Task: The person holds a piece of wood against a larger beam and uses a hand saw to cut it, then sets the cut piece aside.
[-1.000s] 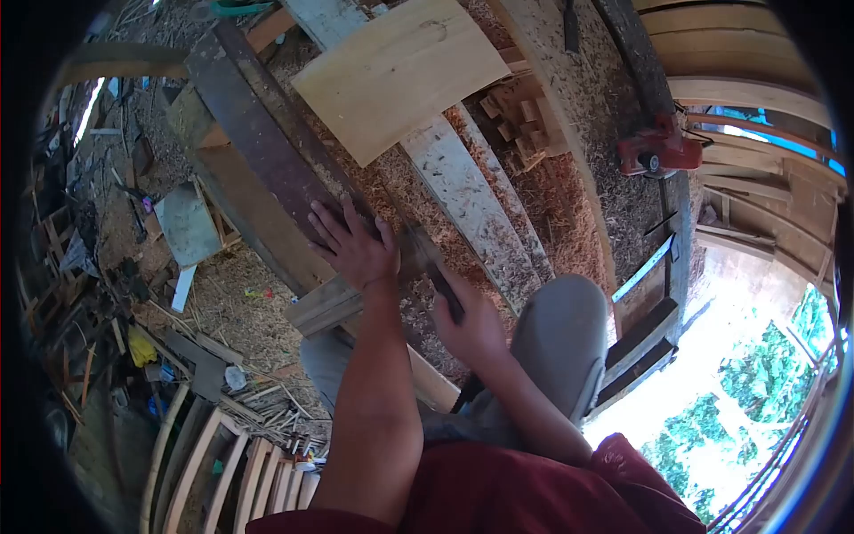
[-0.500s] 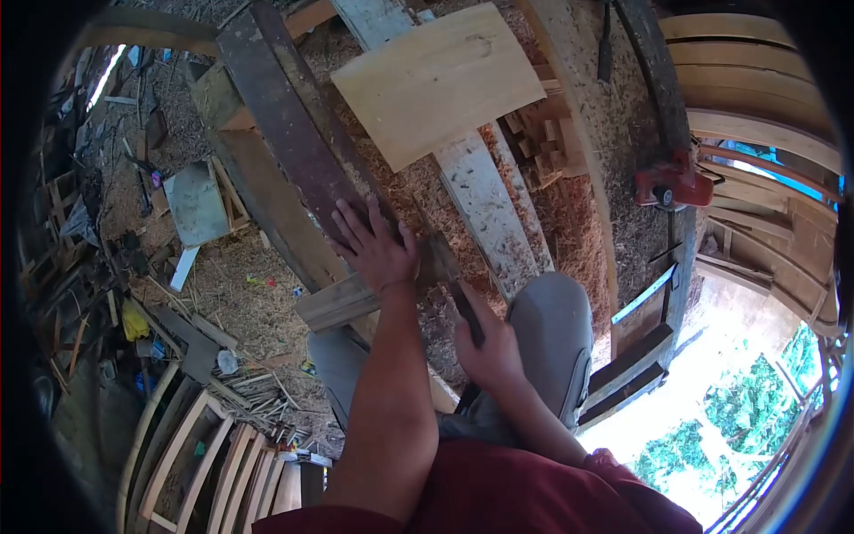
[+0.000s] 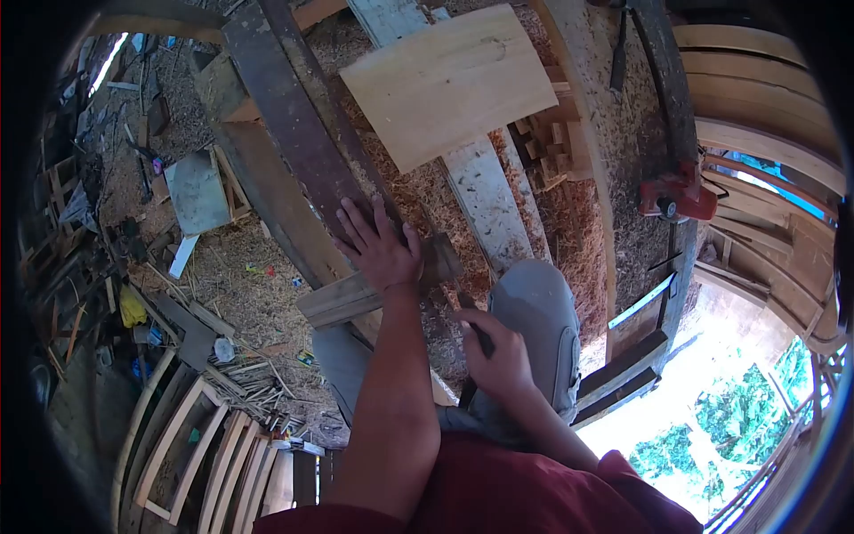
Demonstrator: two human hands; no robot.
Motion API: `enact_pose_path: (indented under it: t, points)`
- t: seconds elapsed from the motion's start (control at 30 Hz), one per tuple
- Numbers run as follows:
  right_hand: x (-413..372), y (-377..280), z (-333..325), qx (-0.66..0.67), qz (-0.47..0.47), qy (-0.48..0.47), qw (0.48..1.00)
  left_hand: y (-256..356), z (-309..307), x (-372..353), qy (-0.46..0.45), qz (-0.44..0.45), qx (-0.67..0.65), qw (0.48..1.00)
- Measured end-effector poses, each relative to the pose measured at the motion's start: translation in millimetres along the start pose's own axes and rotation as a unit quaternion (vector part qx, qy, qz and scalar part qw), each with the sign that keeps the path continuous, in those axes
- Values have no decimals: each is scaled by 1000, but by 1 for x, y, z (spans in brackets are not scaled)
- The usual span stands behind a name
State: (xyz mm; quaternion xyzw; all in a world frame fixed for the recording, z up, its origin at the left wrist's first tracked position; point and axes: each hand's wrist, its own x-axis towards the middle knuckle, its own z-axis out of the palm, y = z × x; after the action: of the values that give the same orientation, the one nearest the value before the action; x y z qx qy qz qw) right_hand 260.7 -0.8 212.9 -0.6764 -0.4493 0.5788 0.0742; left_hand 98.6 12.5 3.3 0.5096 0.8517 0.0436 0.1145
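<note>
Pressed flat with fingers spread, my left hand (image 3: 381, 252) rests on the near end of a dark brown plank (image 3: 289, 111). Beneath that hand a shorter wooden piece (image 3: 338, 301) lies crosswise, sticking out to the left. My right hand (image 3: 498, 353) is wrapped round the dark handle of a tool (image 3: 476, 329) just right of the wooden piece. The far end of the tool is too indistinct to identify. The wooden piece's right end (image 3: 438, 261) shows beyond my left hand.
A thin pale board (image 3: 449, 84) lies ahead over a whitish plank (image 3: 489, 200). A red power tool (image 3: 678, 194) sits on the right bench. Wood blocks (image 3: 556, 151) and shavings lie between the beams. Curved slatted frames (image 3: 200, 445) stand at lower left.
My right hand and the tool have moved slightly down and to the right. My left hand stays on the wood. The view has shifted a little, and my right knee appears further left.
</note>
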Motion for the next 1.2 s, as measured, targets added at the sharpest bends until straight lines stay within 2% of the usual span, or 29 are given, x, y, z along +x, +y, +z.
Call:
enact_pose_path:
  t: [0.07, 0.17, 0.27, 0.37, 0.47, 0.57, 0.67, 0.77, 0.83, 0.87, 0.97, 1.0, 1.1, 1.2]
  points:
    - [38, 8, 19, -12, -34, 22, 999, 1, 0, -1, -12, -7, 6, 1000]
    - [24, 8, 16, -18, -34, 29, 999, 3, 2, 7, -5, -12, 2, 1000]
    - [-16, -13, -14, 11, 47, -27, 998, -1, 0, 1, -11, -3, 0, 1000]
    - [5, -8, 1, -36, 20, -12, 999, 0, -1, 3, -16, -5, -5, 1000]
    - [38, 10, 22, -5, -27, 24, 999, -1, -2, -4, -25, -14, 2, 1000]
    - [-2, 3, 3, -26, -43, 12, 999, -3, -3, -5, -30, -11, -3, 999]
    - [-14, -8, -14, 17, 61, -40, 997, -3, -1, -2, -27, -8, -8, 1000]
    - [37, 15, 20, -7, -48, 13, 999, -2, 0, -5, -27, -8, -9, 1000]
    - [41, 20, 23, -6, -73, 39, 997, 0, 2, 10, -15, -8, -9, 1000]
    - [34, 22, 24, -5, -77, 49, 996, 2, 2, 9, -17, -10, -7, 1000]
    - [-3, -4, -10, 1, 1, -19, 1000, 1, -2, 3, -31, -8, 0, 999]
    - [-7, 5, -9, -10, -34, -9, 999, -1, -4, 0, -37, -10, 3, 999]
    - [29, 18, 13, 3, -49, 13, 999, -2, -2, -1, -29, -9, 2, 1000]
    - [39, 6, 28, -26, -22, 8, 999, 0, -2, 0, -25, -16, 2, 1000]
